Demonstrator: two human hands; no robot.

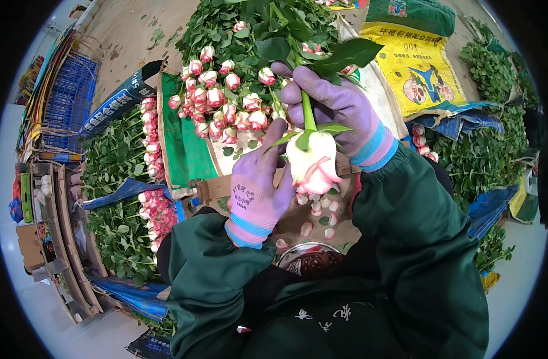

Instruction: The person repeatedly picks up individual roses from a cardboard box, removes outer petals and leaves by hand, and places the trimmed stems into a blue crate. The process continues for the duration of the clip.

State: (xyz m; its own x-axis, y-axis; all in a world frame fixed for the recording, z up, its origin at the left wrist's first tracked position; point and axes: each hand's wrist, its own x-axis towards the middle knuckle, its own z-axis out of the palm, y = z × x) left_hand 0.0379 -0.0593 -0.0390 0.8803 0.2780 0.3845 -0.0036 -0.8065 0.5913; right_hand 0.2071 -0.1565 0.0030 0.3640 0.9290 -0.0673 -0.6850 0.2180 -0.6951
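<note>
A white rose with pink petal edges (pixel 313 157) hangs head down in front of me. My right hand (pixel 341 101), in a purple coated glove, grips its green stem (pixel 307 110) just above the bloom. Alongside the bloom is my left hand (pixel 260 179), gloved the same way, with its index finger pointing up and its thumb close to the petals. Whether the thumb touches them is hard to tell. Beyond both hands, a heap of pink-and-white roses (pixel 213 96) lies with leafy stems pointing away. Loose petals (pixel 316 208) are scattered below the held rose.
Bundled roses (pixel 153 139) line the left, next to a green sack (pixel 182 134). A yellow printed sack (pixel 417 67) lies at upper right, with more leafy bundles (pixel 485 157) beyond. A blue plastic crate (pixel 70 98) and wooden rails (pixel 72 242) stand at far left.
</note>
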